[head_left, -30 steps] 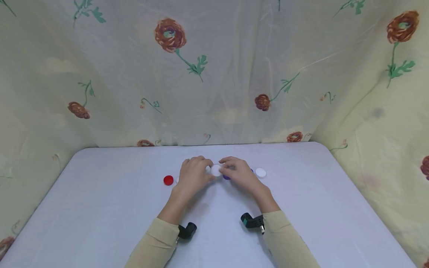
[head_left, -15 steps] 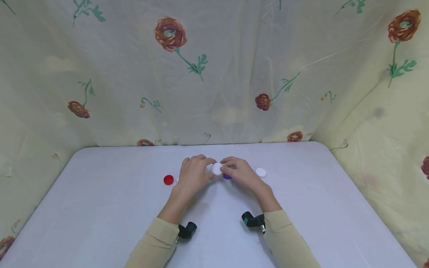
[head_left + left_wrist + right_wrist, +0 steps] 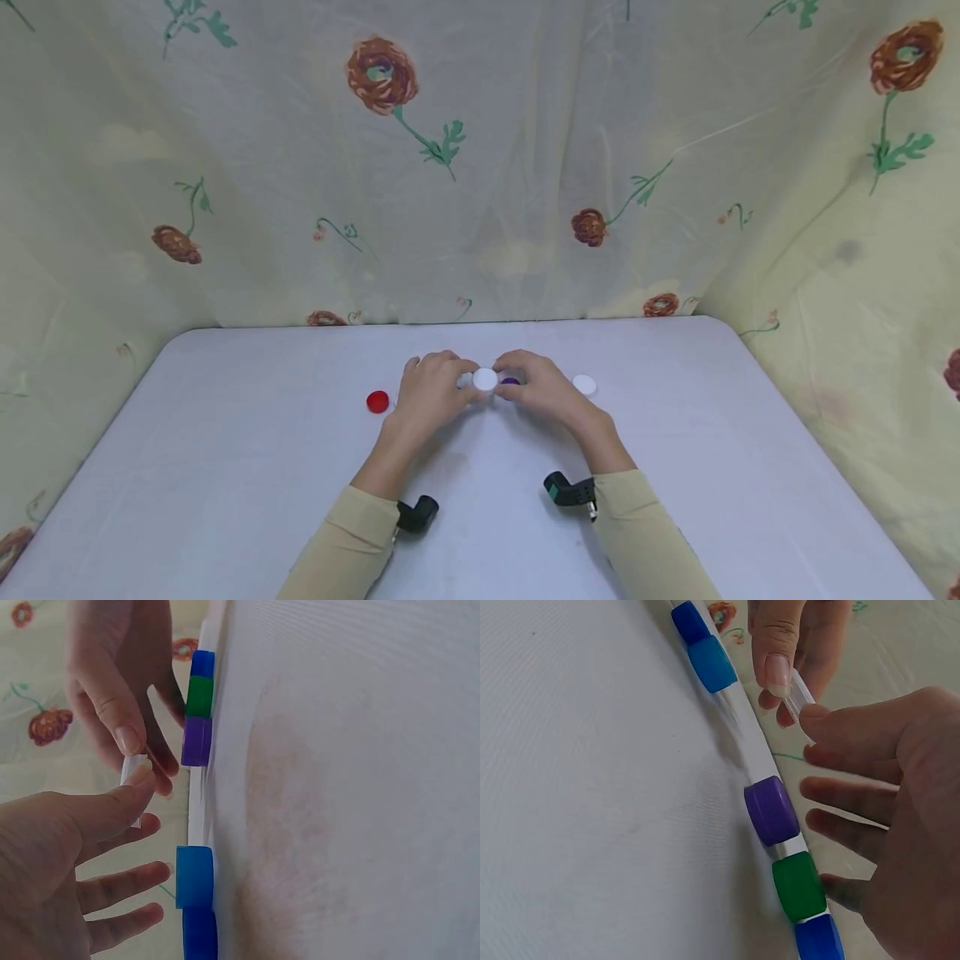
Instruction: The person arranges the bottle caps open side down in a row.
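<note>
A white bottle cap (image 3: 485, 380) is held up between my two hands, seen edge-on in both wrist views. My left hand (image 3: 435, 387) pinches its left side with the thumb and a fingertip, the other fingers spread. From the opposite side, my right hand (image 3: 542, 386) has its thumb and forefinger on the cap's edge. Below the hands is a row of screw caps: a purple cap (image 3: 771, 810), a green cap (image 3: 799, 886) and a blue cap (image 3: 820, 937) by the right hand, a light blue cap (image 3: 195, 877) and a dark blue cap (image 3: 200, 934) by the left.
A red cap (image 3: 377, 402) lies left of the left hand, with a white one beside it mostly hidden. Another white cap (image 3: 584, 385) lies right of the right hand. The white-covered table (image 3: 247, 467) ends at a floral curtain (image 3: 510, 167) behind.
The right thumb and fingertips have shifted from over the white bottle cap's face to its right edge, so more of its face shows. The left hand has barely moved.
</note>
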Tool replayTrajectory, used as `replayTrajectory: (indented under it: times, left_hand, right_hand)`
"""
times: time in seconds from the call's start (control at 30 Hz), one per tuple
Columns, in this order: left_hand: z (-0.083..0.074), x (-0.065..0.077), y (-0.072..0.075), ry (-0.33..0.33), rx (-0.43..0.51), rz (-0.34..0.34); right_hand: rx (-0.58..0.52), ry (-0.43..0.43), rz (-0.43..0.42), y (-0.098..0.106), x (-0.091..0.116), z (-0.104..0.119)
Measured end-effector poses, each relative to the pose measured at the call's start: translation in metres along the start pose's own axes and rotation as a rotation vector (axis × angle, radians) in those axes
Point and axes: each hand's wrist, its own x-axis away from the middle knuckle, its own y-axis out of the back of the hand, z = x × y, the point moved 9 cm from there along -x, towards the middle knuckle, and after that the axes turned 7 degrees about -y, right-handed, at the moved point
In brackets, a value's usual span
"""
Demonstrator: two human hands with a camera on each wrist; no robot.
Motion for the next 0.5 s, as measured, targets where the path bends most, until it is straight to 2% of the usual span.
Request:
replayTrajectory:
  times: [0.1, 0.5]
  left_hand:
    - [0.0005, -0.0001, -0.0013, -0.004, -0.001, 0.001]
    - [0.0047, -0.0009, -0.0075, -0.004, 0.007, -0.015]
  right_hand:
    - [-0.009, 0.014, -0.026, 0.0014, 0.0008, 0.0014]
    - [0.065, 0.048, -0.024, -0.0069, -0.0017, 0.0020]
